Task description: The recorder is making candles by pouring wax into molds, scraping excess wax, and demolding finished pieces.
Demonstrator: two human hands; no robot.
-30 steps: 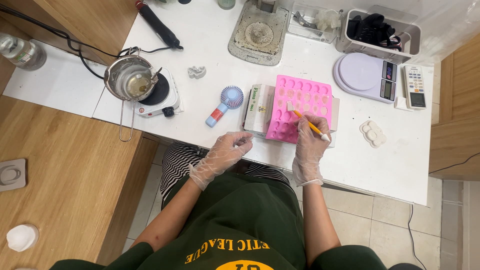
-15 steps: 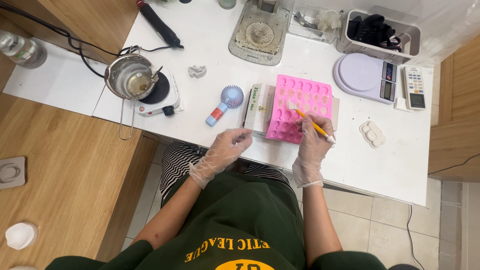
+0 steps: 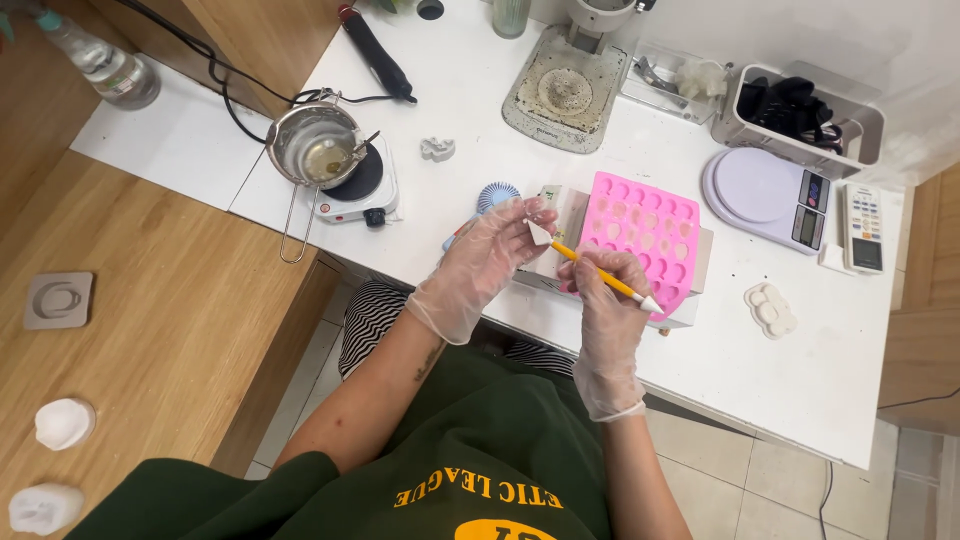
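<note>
Thin, clear, wrinkled plastic gloves on left hand [image 3: 485, 262] and right hand [image 3: 607, 300] | matt pink rubbery mould [image 3: 645, 235] | shiny metal pot [image 3: 317, 147] | smooth white tabletop [image 3: 790, 375] | matt wood-grain counter [image 3: 150, 330]

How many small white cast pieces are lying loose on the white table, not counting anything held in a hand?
2. One small grey-white cast piece lies right of the hotplate; one white cast piece lies right of the pink mould. Others may be hidden in the trays.
</note>
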